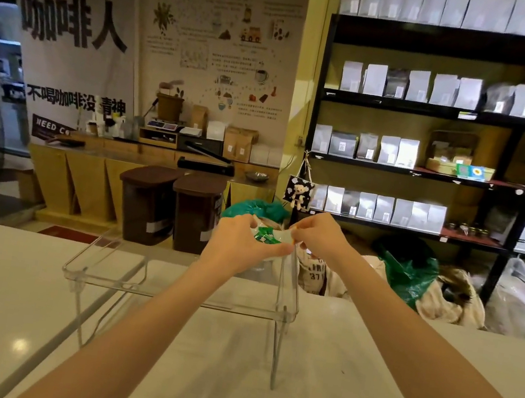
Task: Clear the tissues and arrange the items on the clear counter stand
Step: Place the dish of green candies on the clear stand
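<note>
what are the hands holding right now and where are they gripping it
Both hands hold one small green-and-white packet above the clear stand. The left hand pinches its left end, the right hand its right end. What it contains cannot be told.

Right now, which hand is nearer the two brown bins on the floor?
Left. The left hand holds the green and white packet just right of the brown bins; the right hand grips its far side.

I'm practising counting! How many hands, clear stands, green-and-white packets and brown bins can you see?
Hands: 2, left hand and right hand
Clear stand: 1
Green-and-white packet, held by both hands: 1
Brown bins: 2, one beside the other
Total: 6
</note>
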{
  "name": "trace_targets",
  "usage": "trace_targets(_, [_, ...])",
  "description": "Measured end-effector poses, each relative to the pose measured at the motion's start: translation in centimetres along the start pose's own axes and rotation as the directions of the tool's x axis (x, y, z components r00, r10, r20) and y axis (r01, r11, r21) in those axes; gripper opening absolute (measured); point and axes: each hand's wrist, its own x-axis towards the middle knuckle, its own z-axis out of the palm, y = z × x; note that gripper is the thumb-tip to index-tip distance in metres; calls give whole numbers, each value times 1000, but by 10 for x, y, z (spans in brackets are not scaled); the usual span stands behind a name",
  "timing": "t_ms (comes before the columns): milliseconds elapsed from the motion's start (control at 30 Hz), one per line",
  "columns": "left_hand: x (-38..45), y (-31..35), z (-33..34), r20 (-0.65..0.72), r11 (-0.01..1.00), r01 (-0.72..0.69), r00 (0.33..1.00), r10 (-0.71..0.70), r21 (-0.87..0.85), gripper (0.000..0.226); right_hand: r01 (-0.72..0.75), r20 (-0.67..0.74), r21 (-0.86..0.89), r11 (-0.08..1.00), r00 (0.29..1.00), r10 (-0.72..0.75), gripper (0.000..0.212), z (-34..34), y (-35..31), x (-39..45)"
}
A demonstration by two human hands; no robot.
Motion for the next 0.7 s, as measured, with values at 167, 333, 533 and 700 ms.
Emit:
trace_targets(167, [3, 0, 11, 17, 1000, 11, 1000, -11, 26, 70, 32, -106, 45, 998, 994, -27, 22, 13, 12, 11])
trace_targets(333, [9, -3, 22, -9, 996, 58, 998, -57, 71, 73, 35, -213, 103, 994, 977, -12, 22, 23, 19, 17])
trace_targets(533, [17, -4, 31, -18, 993, 47, 999, -45, 105, 80, 65, -305, 131, 989, 952, -22, 22, 27, 26, 22])
trace_targets(700, [21, -6, 32, 9, 994, 18, 1000, -19, 109, 80, 88, -299, 124, 988, 953, -48, 24, 28, 29, 24])
